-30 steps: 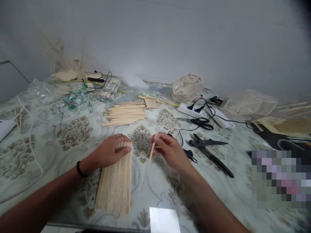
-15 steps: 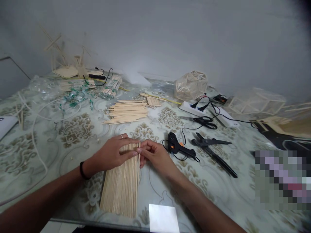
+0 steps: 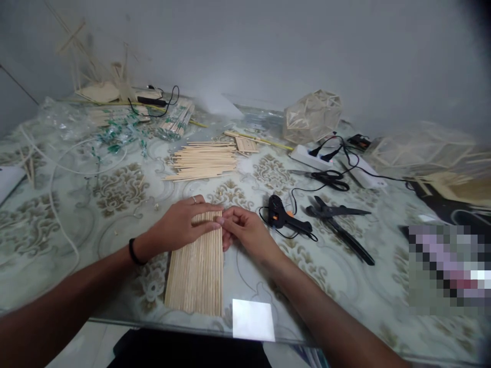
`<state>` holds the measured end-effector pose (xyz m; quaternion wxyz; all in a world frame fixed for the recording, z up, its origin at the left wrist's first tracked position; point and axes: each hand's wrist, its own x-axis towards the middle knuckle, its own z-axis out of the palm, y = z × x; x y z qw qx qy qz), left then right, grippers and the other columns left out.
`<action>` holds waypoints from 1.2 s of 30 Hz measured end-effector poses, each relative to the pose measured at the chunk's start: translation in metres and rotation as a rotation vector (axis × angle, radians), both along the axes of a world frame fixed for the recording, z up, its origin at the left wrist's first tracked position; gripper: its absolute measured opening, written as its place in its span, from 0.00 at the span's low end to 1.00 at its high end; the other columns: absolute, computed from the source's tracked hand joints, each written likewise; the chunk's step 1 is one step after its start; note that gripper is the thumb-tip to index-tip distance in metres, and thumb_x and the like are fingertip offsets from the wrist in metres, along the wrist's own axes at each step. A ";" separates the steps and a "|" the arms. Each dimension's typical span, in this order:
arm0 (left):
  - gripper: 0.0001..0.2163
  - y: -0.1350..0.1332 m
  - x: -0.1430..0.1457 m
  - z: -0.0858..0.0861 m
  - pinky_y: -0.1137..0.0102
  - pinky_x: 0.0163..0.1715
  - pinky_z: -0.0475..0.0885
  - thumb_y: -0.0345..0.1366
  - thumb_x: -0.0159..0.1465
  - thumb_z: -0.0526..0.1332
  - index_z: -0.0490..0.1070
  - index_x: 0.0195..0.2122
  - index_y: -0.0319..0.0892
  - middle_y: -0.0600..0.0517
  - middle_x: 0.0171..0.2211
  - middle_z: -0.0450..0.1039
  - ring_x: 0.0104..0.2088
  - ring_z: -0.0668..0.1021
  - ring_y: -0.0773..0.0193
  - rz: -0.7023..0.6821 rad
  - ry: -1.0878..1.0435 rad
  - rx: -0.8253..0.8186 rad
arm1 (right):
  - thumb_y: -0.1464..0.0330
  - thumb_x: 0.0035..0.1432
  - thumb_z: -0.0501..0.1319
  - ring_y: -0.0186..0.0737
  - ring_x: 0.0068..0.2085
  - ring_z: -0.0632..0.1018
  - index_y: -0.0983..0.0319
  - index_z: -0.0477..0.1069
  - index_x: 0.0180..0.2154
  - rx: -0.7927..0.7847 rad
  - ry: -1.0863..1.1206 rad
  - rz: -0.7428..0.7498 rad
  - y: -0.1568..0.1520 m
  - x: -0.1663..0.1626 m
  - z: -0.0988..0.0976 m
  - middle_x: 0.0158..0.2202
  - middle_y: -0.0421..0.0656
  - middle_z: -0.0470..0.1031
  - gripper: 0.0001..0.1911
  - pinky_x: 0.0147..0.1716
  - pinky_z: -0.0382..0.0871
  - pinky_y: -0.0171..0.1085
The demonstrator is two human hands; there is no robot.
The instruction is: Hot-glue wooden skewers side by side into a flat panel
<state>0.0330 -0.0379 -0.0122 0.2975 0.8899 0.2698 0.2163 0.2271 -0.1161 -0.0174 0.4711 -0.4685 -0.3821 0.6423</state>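
Note:
A flat panel of wooden sticks [image 3: 195, 281], laid side by side, lies near the table's front edge. My left hand [image 3: 182, 225] wraps over its far end, with thumb on top and fingers along the far edge. At the panel's far right corner, my right hand [image 3: 241, 230] pinches the outermost wooden stick [image 3: 221, 266], which lies along the right side. Both thumbs meet close to that corner. The fingertips of my right hand are partly hidden. To the right of that hand rests a black hot glue gun [image 3: 287, 220].
Loose sticks [image 3: 205, 161] lie in a pile beyond my hands. On the right are scissors [image 3: 328, 179], black cutters [image 3: 341, 227] and a power strip [image 3: 312, 156] with cords. Stick-frame models [image 3: 312, 117] stand at the back. Plastic wrappers [image 3: 118, 135] lie at back left.
The camera view has tilted, so the table and hands sit higher in the picture. The outermost stick, slightly apart from the panel before, now lies against its right side. Both hands keep their grip.

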 end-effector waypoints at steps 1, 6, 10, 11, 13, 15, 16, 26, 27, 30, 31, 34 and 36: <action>0.18 0.000 0.000 -0.001 0.63 0.50 0.75 0.47 0.71 0.61 0.77 0.57 0.47 0.49 0.44 0.79 0.45 0.80 0.60 0.001 0.005 -0.002 | 0.53 0.50 0.77 0.32 0.18 0.78 0.62 0.72 0.31 -0.001 0.003 -0.004 0.000 0.000 0.000 0.19 0.35 0.77 0.23 0.20 0.76 0.29; 0.19 0.001 0.001 -0.002 0.63 0.50 0.75 0.48 0.71 0.61 0.77 0.58 0.47 0.49 0.43 0.78 0.45 0.80 0.61 -0.005 0.019 -0.018 | 0.51 0.50 0.76 0.31 0.18 0.78 0.62 0.71 0.32 0.010 -0.005 0.000 0.000 0.000 0.001 0.19 0.34 0.77 0.24 0.20 0.76 0.29; 0.18 0.001 0.001 0.000 0.64 0.49 0.75 0.48 0.71 0.61 0.77 0.57 0.46 0.49 0.42 0.77 0.44 0.80 0.61 -0.010 0.014 -0.031 | 0.51 0.51 0.75 0.31 0.18 0.78 0.62 0.71 0.33 0.016 -0.020 0.010 0.001 0.000 -0.001 0.20 0.35 0.77 0.23 0.20 0.76 0.29; 0.19 0.001 0.001 0.000 0.64 0.49 0.75 0.48 0.71 0.61 0.77 0.58 0.47 0.49 0.42 0.77 0.44 0.80 0.61 -0.007 0.017 -0.034 | 0.51 0.51 0.75 0.32 0.18 0.78 0.62 0.71 0.33 0.014 -0.025 0.013 0.001 0.001 -0.001 0.20 0.35 0.77 0.23 0.21 0.76 0.29; 0.19 0.001 0.001 -0.001 0.64 0.50 0.74 0.49 0.71 0.60 0.77 0.58 0.48 0.50 0.42 0.77 0.44 0.79 0.62 0.000 0.026 -0.038 | 0.52 0.51 0.75 0.32 0.19 0.78 0.61 0.71 0.32 0.014 -0.030 0.014 0.001 0.001 -0.001 0.20 0.35 0.77 0.23 0.21 0.76 0.30; 0.19 0.001 0.000 -0.001 0.63 0.50 0.74 0.49 0.71 0.60 0.76 0.58 0.48 0.50 0.42 0.77 0.44 0.79 0.61 0.001 0.032 -0.037 | 0.52 0.51 0.75 0.32 0.19 0.78 0.61 0.71 0.32 0.014 -0.028 0.015 0.001 0.001 -0.001 0.20 0.34 0.77 0.23 0.21 0.76 0.30; 0.19 0.001 0.000 -0.001 0.63 0.50 0.74 0.49 0.71 0.60 0.76 0.58 0.48 0.50 0.43 0.77 0.45 0.79 0.61 -0.001 0.033 -0.036 | 0.52 0.52 0.75 0.32 0.19 0.78 0.61 0.71 0.32 0.014 -0.025 0.015 0.000 0.001 -0.001 0.20 0.34 0.77 0.22 0.21 0.76 0.30; 0.18 0.003 -0.001 -0.002 0.62 0.50 0.74 0.48 0.71 0.61 0.76 0.58 0.48 0.49 0.43 0.77 0.45 0.79 0.60 0.002 0.061 -0.032 | 0.49 0.53 0.73 0.33 0.20 0.78 0.61 0.72 0.34 0.024 -0.063 0.033 0.002 0.002 -0.003 0.21 0.35 0.77 0.23 0.22 0.76 0.32; 0.18 0.004 -0.001 -0.003 0.62 0.50 0.74 0.48 0.71 0.60 0.76 0.58 0.48 0.49 0.43 0.77 0.45 0.79 0.60 0.002 0.074 -0.031 | 0.48 0.53 0.73 0.33 0.20 0.79 0.61 0.72 0.35 0.021 -0.068 0.044 0.002 0.003 -0.004 0.21 0.35 0.77 0.24 0.23 0.77 0.32; 0.18 0.007 -0.004 -0.008 0.62 0.51 0.73 0.49 0.72 0.58 0.76 0.58 0.49 0.49 0.44 0.76 0.46 0.79 0.60 -0.010 0.116 -0.015 | 0.49 0.55 0.72 0.35 0.23 0.81 0.62 0.73 0.38 0.007 -0.116 0.074 0.001 0.004 -0.007 0.23 0.36 0.78 0.23 0.27 0.79 0.34; 0.18 0.008 -0.004 -0.009 0.62 0.50 0.73 0.48 0.73 0.58 0.76 0.58 0.49 0.49 0.44 0.76 0.45 0.79 0.60 -0.017 0.130 -0.005 | 0.50 0.56 0.71 0.36 0.24 0.82 0.62 0.73 0.40 0.005 -0.144 0.072 0.000 0.004 -0.009 0.23 0.36 0.78 0.23 0.28 0.79 0.35; 0.16 0.008 -0.005 -0.013 0.60 0.50 0.72 0.45 0.72 0.58 0.76 0.57 0.48 0.48 0.43 0.75 0.45 0.77 0.58 -0.025 0.171 0.084 | 0.56 0.58 0.70 0.37 0.26 0.82 0.62 0.73 0.46 0.019 -0.246 0.039 -0.002 0.005 -0.012 0.25 0.37 0.78 0.20 0.29 0.80 0.36; 0.15 0.008 -0.006 -0.013 0.56 0.52 0.71 0.43 0.71 0.59 0.77 0.56 0.47 0.47 0.43 0.74 0.46 0.76 0.55 -0.015 0.191 0.165 | 0.60 0.60 0.69 0.36 0.26 0.81 0.62 0.74 0.47 0.045 -0.305 0.034 -0.002 0.007 -0.013 0.26 0.37 0.78 0.17 0.30 0.79 0.37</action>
